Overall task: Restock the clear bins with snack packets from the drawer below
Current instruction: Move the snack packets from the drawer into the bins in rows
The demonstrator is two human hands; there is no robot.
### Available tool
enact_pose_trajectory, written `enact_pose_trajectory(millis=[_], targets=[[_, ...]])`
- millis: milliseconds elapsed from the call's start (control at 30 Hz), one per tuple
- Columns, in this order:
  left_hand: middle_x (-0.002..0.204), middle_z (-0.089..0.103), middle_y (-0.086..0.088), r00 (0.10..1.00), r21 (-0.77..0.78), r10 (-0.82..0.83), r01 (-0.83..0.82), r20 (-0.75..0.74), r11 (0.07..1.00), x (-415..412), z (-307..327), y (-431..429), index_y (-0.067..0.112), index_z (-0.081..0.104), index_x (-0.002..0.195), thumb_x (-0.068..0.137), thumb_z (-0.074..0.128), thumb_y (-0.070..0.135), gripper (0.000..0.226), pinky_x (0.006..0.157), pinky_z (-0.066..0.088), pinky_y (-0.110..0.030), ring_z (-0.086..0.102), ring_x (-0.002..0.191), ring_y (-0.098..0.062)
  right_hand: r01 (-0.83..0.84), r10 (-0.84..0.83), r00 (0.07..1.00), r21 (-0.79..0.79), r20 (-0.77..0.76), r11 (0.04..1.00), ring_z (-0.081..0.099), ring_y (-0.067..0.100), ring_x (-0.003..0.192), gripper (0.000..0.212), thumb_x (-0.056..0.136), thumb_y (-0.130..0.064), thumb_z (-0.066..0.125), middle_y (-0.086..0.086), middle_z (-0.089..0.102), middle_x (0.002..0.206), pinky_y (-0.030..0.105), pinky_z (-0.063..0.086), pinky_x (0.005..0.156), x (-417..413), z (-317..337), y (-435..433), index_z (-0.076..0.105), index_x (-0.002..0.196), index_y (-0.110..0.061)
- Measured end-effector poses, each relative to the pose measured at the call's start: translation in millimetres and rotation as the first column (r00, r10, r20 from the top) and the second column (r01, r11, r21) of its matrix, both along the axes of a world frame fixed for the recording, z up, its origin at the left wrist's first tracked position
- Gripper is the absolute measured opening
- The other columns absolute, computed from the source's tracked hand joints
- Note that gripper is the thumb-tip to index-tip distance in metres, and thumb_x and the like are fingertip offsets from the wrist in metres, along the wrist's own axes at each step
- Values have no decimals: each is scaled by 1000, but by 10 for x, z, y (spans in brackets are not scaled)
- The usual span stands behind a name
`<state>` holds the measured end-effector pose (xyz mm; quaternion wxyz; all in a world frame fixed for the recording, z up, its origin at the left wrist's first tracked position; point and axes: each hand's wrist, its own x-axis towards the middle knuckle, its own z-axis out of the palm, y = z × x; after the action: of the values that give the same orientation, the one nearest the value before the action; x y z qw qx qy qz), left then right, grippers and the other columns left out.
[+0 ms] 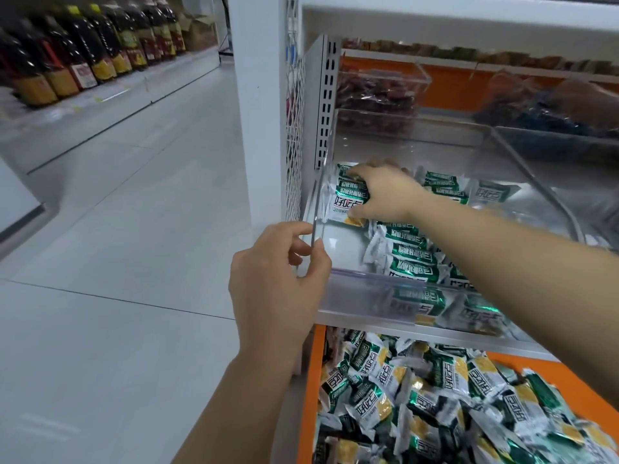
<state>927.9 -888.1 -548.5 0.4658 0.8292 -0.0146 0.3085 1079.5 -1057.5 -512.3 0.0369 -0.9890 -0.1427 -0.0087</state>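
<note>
1. Left hand [278,279] is at the clear bin [355,274]. Thumb and curled fingers pinch the near end of its left wall, at the front corner.
2. Orange drawer [310,380] is pulled out below the bin. It is heaped with loose packets [435,396] in green, white and yellow wrappers.
3. Right hand [385,195] reaches into the bin. Its fingers are closed round a packet bunch [348,199] at the back left, right beside the left wall.
4. Packet row [412,256] of the same green-and-white kind lies on the bin floor under the right forearm. More sit against the clear front wall and at the back right.
5. Neighbouring bin [375,92] on the tier behind holds dark red snacks. A bin further right [552,118] holds dark blue ones, blurred.
6. White perforated upright [326,105] stands at the bin's left, with a mesh side panel [294,128] just beside it.
7. Dark bottles [83,55] with yellow and red labels line a shelf across the pale tiled aisle [117,229].
</note>
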Motion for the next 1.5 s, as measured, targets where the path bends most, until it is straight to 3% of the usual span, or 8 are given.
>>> enact_pose_trajectory(millis=[200,500,733,967,1067,1233,1333,1500], targets=[[72,62,15,1000,-3,9,-9,12,1000,3,-20,1,25,66,95,82,58,36,19,68,51,-30,61,69,-7,-134,129,986,44,104,990,53,10,80,25,91,-26,59,1,59,108,32,41,85,-60,30,-33,60,116,-22],[73,60,15,1000,28,30,-30,6,999,-19,11,-29,26,65,95,84,57,33,15,71,53,-38,60,68,-6,-123,128,988,-62,88,991,53,25,118,38,96,-34,52,4,59,130,44,40,102,-131,15,-36,52,133,-25],[67,54,12,997,37,50,-53,64,998,-281,-77,35,35,44,87,88,50,45,11,67,45,-34,54,67,-9,-229,164,950,236,264,944,59,17,107,33,93,-31,59,-7,66,118,45,43,100,-1038,191,-192,61,125,-22],[62,54,20,991,259,-57,88,-125,962,-559,-381,35,37,44,79,86,41,41,9,54,34,-17,51,58,-6,-531,367,814,320,450,784,51,6,72,14,88,-19,57,-12,61,77,13,37,71,-2031,-182,-360,70,90,-13],[64,60,15,939,352,-79,202,-333,914,-660,-541,37,31,53,75,88,44,37,17,56,43,-23,56,61,-5,-567,458,814,317,357,761,55,8,72,14,89,-18,57,-4,66,79,15,43,69,-2170,-606,-483,69,90,-12],[97,59,19,829,424,-55,340,-557,839,-770,-789,19,35,58,96,94,51,31,9,67,42,-20,57,83,-3,-272,301,948,232,-100,934,64,16,91,24,96,-26,51,-3,69,106,27,50,75,-2142,-1307,-728,66,114,-20],[145,40,17,706,409,-64,479,-705,777,-776,-928,-3,33,52,132,95,53,30,37,97,39,-23,51,119,-5,-143,162,926,81,-340,986,57,20,111,37,97,-23,49,0,58,129,30,49,87,-2091,-1594,-807,52,133,-26],[154,25,16,712,394,-73,467,-699,792,-734,-966,-39,32,49,136,94,54,18,44,106,27,-17,38,134,-4,-133,123,909,1,-399,991,30,25,140,66,94,-22,54,3,16,158,34,38,106,-2020,-1930,-755,21,151,-26]])
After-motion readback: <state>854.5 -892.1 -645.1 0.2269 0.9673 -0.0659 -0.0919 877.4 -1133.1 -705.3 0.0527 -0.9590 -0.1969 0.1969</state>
